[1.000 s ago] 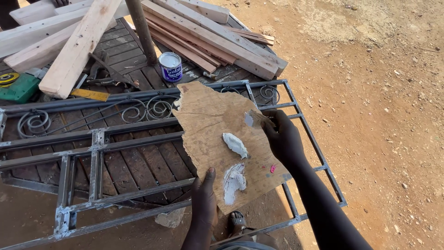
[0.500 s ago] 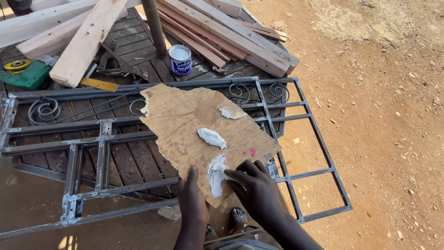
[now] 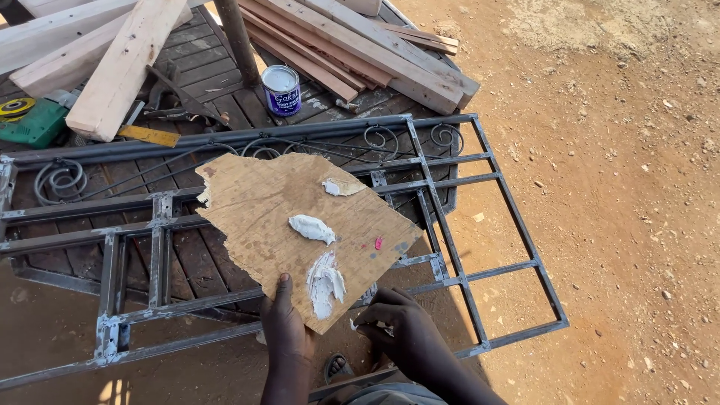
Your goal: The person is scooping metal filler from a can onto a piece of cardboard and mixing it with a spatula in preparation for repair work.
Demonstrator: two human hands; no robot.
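Slippage is being risked: ragged brown plywood scrap (image 3: 300, 225) bearing white putty dabs (image 3: 324, 279) is being pinched only by left hand (image 3: 289, 330), while right hand (image 3: 401, 334) is being curled loosely, gripping nothing.

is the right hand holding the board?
No. Only the left hand grips the ragged plywood board, at its near edge; the right hand is curled just below the board's corner, apart from it.
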